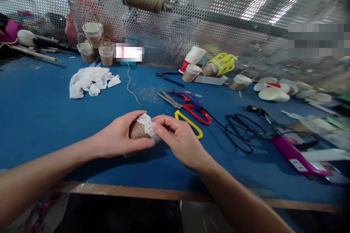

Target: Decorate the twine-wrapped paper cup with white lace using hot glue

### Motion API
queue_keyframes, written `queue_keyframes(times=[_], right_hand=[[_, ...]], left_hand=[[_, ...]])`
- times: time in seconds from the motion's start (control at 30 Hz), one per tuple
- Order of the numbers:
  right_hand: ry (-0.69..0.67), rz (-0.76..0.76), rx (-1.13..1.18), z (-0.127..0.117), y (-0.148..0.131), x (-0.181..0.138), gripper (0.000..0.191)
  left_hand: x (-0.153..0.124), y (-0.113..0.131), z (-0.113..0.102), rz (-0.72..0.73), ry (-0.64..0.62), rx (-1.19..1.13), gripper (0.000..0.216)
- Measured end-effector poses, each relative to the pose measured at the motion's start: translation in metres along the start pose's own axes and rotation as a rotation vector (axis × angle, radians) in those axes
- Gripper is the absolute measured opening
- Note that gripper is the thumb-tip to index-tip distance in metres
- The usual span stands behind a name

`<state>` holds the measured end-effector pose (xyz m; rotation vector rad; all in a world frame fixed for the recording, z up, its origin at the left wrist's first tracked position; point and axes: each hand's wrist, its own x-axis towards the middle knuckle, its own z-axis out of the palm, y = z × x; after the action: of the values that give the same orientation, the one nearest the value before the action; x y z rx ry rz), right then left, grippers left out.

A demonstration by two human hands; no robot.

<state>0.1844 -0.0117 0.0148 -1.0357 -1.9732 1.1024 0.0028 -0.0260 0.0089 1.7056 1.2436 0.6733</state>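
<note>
Starting at the back left of the blue table [41,116], three small twine-wrapped baskets [94,45] with looped handles stand clustered and touching, one raised above the other two. Each has a white band at the rim, and their insides cannot be made out. In front of them lies a loose heap of white lace [91,82].

At centre, the left hand [120,138] is wrapped around a twine-covered cup [139,130], held on its side just above the table near the front edge. The right hand [177,138] pinches the cup's white lace trim between thumb and fingertips. The cup's mouth is hidden, so its contents cannot be told.

Just beyond the right hand lie scissors [188,114] with red and yellow handles. Behind them a stack of paper cups [193,58] leans tilted. Further right, white lids [270,93] lie scattered.
</note>
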Motion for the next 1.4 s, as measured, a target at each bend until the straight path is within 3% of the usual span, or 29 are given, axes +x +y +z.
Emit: queue_keyframes(times=[0.2, 0.4, 0.5, 0.73, 0.9, 1.07, 1.2, 1.4], right_hand=[[0.022, -0.031, -0.009, 0.0017, 0.0004, -0.0015, 0.019], [0.042, -0.071, -0.026, 0.0031, 0.0017, -0.0009, 0.018], [0.067, -0.116, -0.054, 0.0038, 0.0013, -0.0014, 0.017], [0.132, -0.212, -0.109, 0.0017, 0.0039, 0.0001, 0.023], [0.232, -0.292, -0.185, 0.0012, 0.0056, 0.0008, 0.009], [0.145, -0.272, -0.165, 0.0014, 0.0074, -0.0001, 0.003], [0.071, -0.218, -0.112, 0.0, 0.0065, -0.0002, 0.01], [0.089, -0.175, -0.116, -0.0003, 0.0064, 0.0013, 0.013]], left_hand=[[0.0037, -0.0014, -0.0046, -0.045, -0.061, -0.118, 0.058], [0.0042, -0.0014, -0.0047, -0.062, -0.028, -0.083, 0.066], [0.0039, 0.002, -0.0048, -0.095, -0.049, -0.034, 0.06], [0.0042, 0.0004, -0.0036, -0.039, 0.086, -0.041, 0.058], [0.0068, -0.0013, -0.0087, -0.045, 0.091, -0.037, 0.056], [0.0068, -0.0003, -0.0068, -0.053, 0.079, -0.053, 0.056], [0.0063, -0.0005, -0.0031, -0.025, 0.084, -0.045, 0.056], [0.0076, -0.0008, -0.0014, -0.026, 0.094, -0.058, 0.057]])
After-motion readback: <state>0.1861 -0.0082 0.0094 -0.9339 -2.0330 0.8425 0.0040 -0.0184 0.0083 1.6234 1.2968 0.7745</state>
